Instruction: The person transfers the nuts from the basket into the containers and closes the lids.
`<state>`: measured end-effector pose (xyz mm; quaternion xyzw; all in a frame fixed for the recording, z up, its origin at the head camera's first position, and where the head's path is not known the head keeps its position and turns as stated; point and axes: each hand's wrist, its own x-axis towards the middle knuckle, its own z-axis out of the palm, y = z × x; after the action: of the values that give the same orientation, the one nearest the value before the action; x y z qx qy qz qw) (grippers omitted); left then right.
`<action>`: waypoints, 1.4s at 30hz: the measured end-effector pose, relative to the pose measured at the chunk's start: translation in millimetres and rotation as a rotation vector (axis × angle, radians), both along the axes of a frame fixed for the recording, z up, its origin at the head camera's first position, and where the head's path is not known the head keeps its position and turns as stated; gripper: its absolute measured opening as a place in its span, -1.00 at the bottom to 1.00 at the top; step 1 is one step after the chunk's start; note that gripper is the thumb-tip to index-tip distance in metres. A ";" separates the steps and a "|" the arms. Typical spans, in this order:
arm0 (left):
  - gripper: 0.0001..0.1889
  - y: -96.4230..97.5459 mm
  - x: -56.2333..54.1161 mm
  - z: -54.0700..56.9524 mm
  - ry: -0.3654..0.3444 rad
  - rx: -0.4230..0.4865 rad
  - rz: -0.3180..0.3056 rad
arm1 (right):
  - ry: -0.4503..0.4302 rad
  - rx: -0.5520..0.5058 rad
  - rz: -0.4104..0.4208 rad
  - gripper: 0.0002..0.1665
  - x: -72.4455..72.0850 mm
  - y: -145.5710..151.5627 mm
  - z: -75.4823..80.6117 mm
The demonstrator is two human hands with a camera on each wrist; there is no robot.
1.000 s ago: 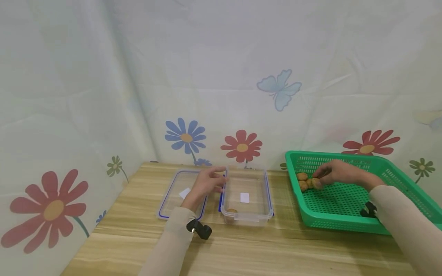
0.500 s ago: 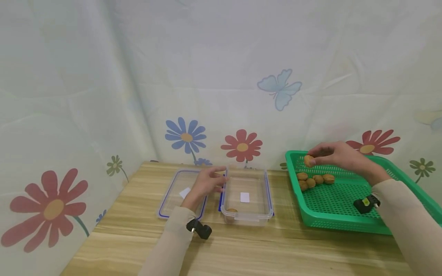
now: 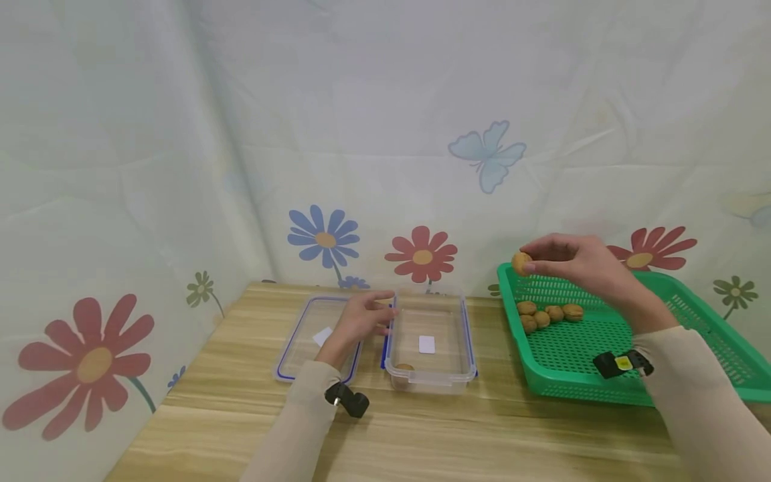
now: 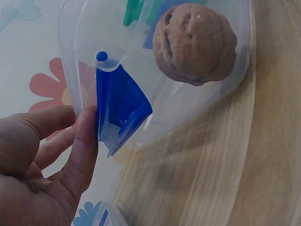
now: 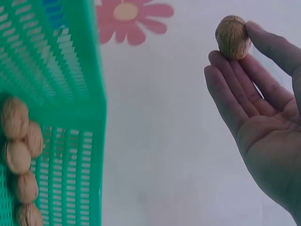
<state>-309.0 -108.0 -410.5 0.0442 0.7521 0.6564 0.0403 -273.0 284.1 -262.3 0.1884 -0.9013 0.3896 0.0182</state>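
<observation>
My right hand [image 3: 581, 264] pinches a walnut [image 3: 521, 263] between thumb and fingertips, just above the left rim of the green basket [image 3: 536, 375]. In the right wrist view the walnut [image 5: 233, 37] stands clear of the palm. Several walnuts [image 3: 542, 318] lie at the basket's left side. My left hand [image 3: 361, 318] touches the left side of a clear plastic container [image 3: 430, 380], its fingertips spread along the rim. By those fingers, in the left wrist view, a blue latch [image 4: 120, 106] hangs folded outward. One walnut [image 4: 195, 44] sits inside the container, in its near left corner.
A clear lid [image 3: 288, 365] with a blue seal lies left of the container, partly under my left arm. White labels show on the lid and the container. A wooden table [image 3: 421, 435] carries everything, and a flower-printed curtain [image 3: 385, 167] hangs behind it.
My right hand has lifted a walnut out of the basket and carried it up and to the left, uncovering the walnuts left inside. My left hand stays at the container's rim.
</observation>
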 end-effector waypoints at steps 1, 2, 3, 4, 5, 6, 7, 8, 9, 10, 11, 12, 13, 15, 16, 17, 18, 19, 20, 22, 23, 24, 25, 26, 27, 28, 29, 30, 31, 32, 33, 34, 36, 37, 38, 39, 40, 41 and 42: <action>-0.47 -0.2 0.0 -0.1 -0.001 -0.001 0.001 | 0.007 -0.014 0.005 -0.44 1.8 -3.1 -0.5; -0.47 -0.4 0.1 -0.2 -0.001 -0.002 0.002 | 0.014 -0.026 0.005 -0.44 3.1 -6.4 -1.4; -0.47 -0.6 0.2 -0.2 -0.001 -0.001 0.002 | 0.021 -0.037 0.004 -0.44 4.8 -9.8 -2.5; -0.47 -0.9 0.5 -0.1 -0.002 -0.001 0.004 | 0.026 -0.053 0.009 -0.45 6.3 -13.0 -3.9; -0.47 -1.0 0.9 0.0 0.000 0.002 0.004 | 0.033 -0.066 0.011 -0.46 7.8 -16.5 -5.6; -0.47 -1.0 1.4 0.3 0.000 0.002 0.002 | 0.042 -0.076 0.014 -0.47 9.8 -19.8 -6.9; -0.47 -0.9 1.3 0.1 0.004 0.003 0.000 | 0.053 -0.088 0.017 -0.48 11.6 -23.3 -8.1; -0.46 -0.7 1.9 0.5 0.005 0.006 0.000 | 0.062 -0.100 0.021 -0.50 13.5 -26.9 -9.2; -0.46 -0.7 2.6 0.9 0.007 0.008 -0.002 | 0.066 -0.111 0.024 -0.51 15.5 -30.6 -10.3; -0.46 -0.6 2.9 1.1 0.009 0.008 -0.002 | 0.068 -0.126 0.029 -0.52 17.5 -34.4 -11.5; -0.46 -0.5 3.3 1.6 0.010 0.010 -0.003 | 0.075 -0.133 0.031 -0.52 19.5 -38.4 -12.8; -0.46 -0.5 3.3 1.7 0.011 0.009 -0.004 | 0.075 -0.141 0.033 -0.53 21.2 -42.6 -13.7; -0.46 -0.7 3.1 1.5 0.013 0.009 -0.001 | 0.070 -0.150 0.034 -0.53 22.5 -47.0 -15.2; -0.46 -1.0 3.0 1.5 0.014 0.008 0.000 | 0.068 -0.166 0.039 -0.53 25.0 -55.7 -18.4; -0.47 -1.0 2.7 1.3 0.016 0.006 0.003 | 0.070 -0.173 0.043 -0.53 26.1 -60.1 -20.0; -0.46 -1.0 2.7 1.2 0.017 0.004 0.005 | 0.070 -0.181 0.049 -0.53 27.0 -64.4 -21.8; -0.46 -1.1 2.4 0.7 0.016 0.005 0.007 | 0.070 -0.190 0.056 -0.53 27.8 -68.9 -23.7; -0.46 -1.0 2.4 0.5 0.017 0.003 0.008 | 0.072 -0.196 0.064 -0.54 28.5 -72.9 -25.8; -0.46 -1.0 2.2 0.1 0.019 0.000 0.008 | 0.074 -0.203 0.072 -0.55 29.1 -76.8 -28.2; -0.46 -1.1 2.1 -0.2 0.021 -0.005 0.007 | 0.066 -0.219 0.083 -0.56 30.1 -84.2 -33.3; -0.45 -1.2 1.9 -0.5 0.020 -0.005 0.006 | 0.057 -0.226 0.090 -0.56 30.4 -87.5 -36.1; -0.45 -1.3 1.6 -0.8 0.019 -0.005 0.005 | 0.051 -0.230 0.098 -0.57 31.0 -90.7 -38.6; -0.46 -1.4 1.4 -0.8 0.019 -0.008 0.003 | 0.042 -0.235 0.106 -0.57 31.3 -93.3 -41.0; -0.46 -1.5 1.4 -1.0 0.019 -0.008 0.001 | 0.036 -0.239 0.116 -0.58 31.5 -96.4 -43.5; -0.46 -1.6 1.4 -0.9 0.019 -0.008 0.000 | 0.035 -0.240 0.131 -0.58 31.5 -99.4 -45.7; -0.46 -1.6 1.6 -0.8 0.020 -0.009 0.000 | 0.030 -0.241 0.145 -0.59 31.5 -102.3 -47.7; -0.46 -1.5 1.9 -0.5 0.021 -0.010 0.001 | 0.029 -0.236 0.159 -0.59 31.2 -104.9 -49.8; -0.47 -1.5 2.1 -0.2 0.021 -0.009 0.002 | 0.029 -0.232 0.174 -0.60 30.9 -107.6 -51.6; -0.47 -1.3 2.5 0.1 0.021 -0.008 0.002 | 0.031 -0.228 0.191 -0.61 30.2 -110.1 -53.8; -0.47 -1.3 2.7 0.4 0.020 -0.008 0.003 | 0.028 -0.223 0.203 -0.61 29.7 -112.6 -55.7; -0.47 -1.3 2.9 0.6 0.021 -0.008 0.004 | 0.026 -0.217 0.217 -0.62 29.2 -114.7 -57.8; -0.47 -1.3 2.9 0.7 0.021 -0.007 0.002 | 0.021 -0.211 0.229 -0.62 28.9 -116.4 -60.0; -0.46 -1.3 2.8 0.4 0.018 -0.006 -0.001 | 0.010 -0.205 0.260 -0.63 28.3 -119.6 -64.4; -0.46 -1.3 2.7 0.4 0.019 -0.008 -0.002 | 0.007 -0.201 0.276 -0.63 27.9 -121.0 -66.6; -0.46 -1.4 2.7 0.3 0.019 -0.011 -0.003 | -0.005 -0.199 0.287 -0.64 27.6 -122.3 -68.7; -0.46 -1.4 2.7 0.2 0.019 -0.012 -0.004 | -0.011 -0.196 0.300 -0.64 27.2 -123.6 -70.9; -0.46 -1.4 3.0 0.4 0.018 -0.013 -0.006 | -0.017 -0.193 0.310 -0.64 26.8 -125.0 -73.1; -0.46 -1.4 3.3 0.5 0.017 -0.014 -0.005 | -0.024 -0.190 0.318 -0.64 26.0 -126.5 -75.3; -0.46 -1.5 3.9 0.9 0.019 -0.015 -0.006 | -0.029 -0.185 0.325 -0.65 25.3 -127.8 -77.6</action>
<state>-305.1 -109.5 -409.7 0.0525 0.7571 0.6502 0.0353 -247.7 156.3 -339.9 0.3234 -0.8194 0.4714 -0.0408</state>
